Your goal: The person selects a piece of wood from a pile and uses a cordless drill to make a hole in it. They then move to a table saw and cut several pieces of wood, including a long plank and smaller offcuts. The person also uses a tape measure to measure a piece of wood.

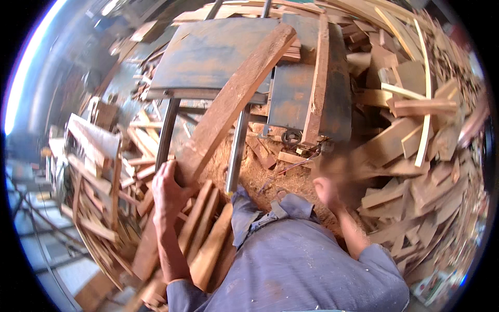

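My left hand [168, 193] is closed around the near end of a long, rough wooden plank [234, 101]. The plank slants up and away to the right, its far end over the rusty metal table [213, 52]. At the right, my right hand [326, 191] is smeared by motion, fingers unclear. A blurred brown shape [343, 169], perhaps a piece of wood, overlaps it; whether the hand holds it cannot be told. Beyond that hand a long squared timber [317, 83] lies lengthwise on the right-hand metal tabletop [293, 96].
Offcuts [405, 140] are heaped along the right side. Several boards [200, 223] lie beside my left forearm, near a wooden rack of scraps [96, 182]. Sawdust [275, 182] covers the ground before me. Two metal legs [238, 151] stand under the table's near edge.
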A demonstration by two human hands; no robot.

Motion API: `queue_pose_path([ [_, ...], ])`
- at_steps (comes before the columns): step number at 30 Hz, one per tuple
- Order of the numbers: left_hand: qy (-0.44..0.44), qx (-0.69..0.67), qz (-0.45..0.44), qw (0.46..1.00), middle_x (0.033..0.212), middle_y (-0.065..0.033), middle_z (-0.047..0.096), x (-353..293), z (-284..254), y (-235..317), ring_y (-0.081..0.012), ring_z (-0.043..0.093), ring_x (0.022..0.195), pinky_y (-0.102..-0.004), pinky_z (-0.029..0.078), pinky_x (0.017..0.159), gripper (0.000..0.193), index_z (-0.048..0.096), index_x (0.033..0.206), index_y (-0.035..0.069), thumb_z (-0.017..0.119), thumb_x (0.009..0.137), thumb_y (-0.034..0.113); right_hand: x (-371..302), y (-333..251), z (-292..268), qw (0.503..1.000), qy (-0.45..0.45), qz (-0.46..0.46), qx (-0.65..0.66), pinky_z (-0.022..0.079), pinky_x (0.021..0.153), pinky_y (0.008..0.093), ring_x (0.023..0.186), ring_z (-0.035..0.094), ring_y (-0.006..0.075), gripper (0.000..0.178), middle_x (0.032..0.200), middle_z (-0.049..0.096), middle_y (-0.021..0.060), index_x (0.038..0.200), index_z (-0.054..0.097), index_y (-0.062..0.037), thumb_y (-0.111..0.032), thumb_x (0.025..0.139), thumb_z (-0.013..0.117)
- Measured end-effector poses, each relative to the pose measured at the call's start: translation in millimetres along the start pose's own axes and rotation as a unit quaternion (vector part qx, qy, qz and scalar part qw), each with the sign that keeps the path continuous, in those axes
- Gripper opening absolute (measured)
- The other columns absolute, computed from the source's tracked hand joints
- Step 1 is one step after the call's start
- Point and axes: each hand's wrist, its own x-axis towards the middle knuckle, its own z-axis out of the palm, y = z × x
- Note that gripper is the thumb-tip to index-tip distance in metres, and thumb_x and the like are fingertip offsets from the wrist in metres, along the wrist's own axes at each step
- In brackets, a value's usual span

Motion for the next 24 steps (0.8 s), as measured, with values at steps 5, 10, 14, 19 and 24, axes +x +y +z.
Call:
queue_pose_path([
  [5,-0.013,0.064,0.152,0.986,0.117,-0.0165,0.066,178,13,-106,-0.0373,0.06,0.111,-0.0479,0.047,0.098,0.071,0.061,0.123,0.002,0.089,0.061,0.022,-34,-34,54,0.975,0.124,0.18,-0.044,0.054,0.08,0.0421,0.092,0.071,0.033,0.016,0.096,0.072,0.0189,0.1,0.07,-0.0013,-0.009,0.09,0.061],
  [10,-0.07,0.111,0.223,0.966,0.132,-0.0126,0.062,315,48,-160,-0.0334,0.056,0.123,-0.0456,0.04,0.108,0.082,0.057,0.136,0.006,0.088,0.062,0.024,-77,-104,101,0.953,0.145,0.262,-0.05,0.053,0.082,0.0439,0.097,0.068,0.0384,0.016,0.1,0.071,0.0191,0.1,0.071,-0.0034,-0.011,0.09,0.061],
  [14,-0.085,0.139,0.273,0.948,0.133,-0.0107,0.063,391,81,-182,-0.0324,0.057,0.124,-0.0455,0.041,0.108,0.079,0.058,0.136,0.008,0.085,0.063,0.024,-109,-127,139,0.933,0.205,0.289,-0.061,0.053,0.081,0.0452,0.095,0.067,0.0409,0.014,0.1,0.07,0.02,0.098,0.072,-0.005,-0.008,0.087,0.063],
  [19,-0.105,0.155,0.293,0.937,0.131,-0.012,0.064,449,117,-193,-0.0333,0.059,0.122,-0.0453,0.043,0.106,0.079,0.058,0.135,0.008,0.084,0.063,0.026,-121,-141,179,0.907,0.254,0.329,-0.063,0.053,0.079,0.0471,0.093,0.066,0.0423,0.013,0.097,0.07,0.0202,0.097,0.07,-0.005,-0.007,0.087,0.063],
  [24,-0.179,0.149,0.315,0.92,0.126,-0.0134,0.066,472,132,-210,-0.0332,0.06,0.12,-0.0449,0.046,0.102,0.079,0.057,0.135,0.008,0.085,0.063,0.028,-101,-150,196,0.913,0.198,0.349,-0.071,0.054,0.074,0.0454,0.088,0.068,0.0358,0.018,0.102,0.071,0.0178,0.11,0.069,-0.0028,-0.008,0.094,0.062],
])
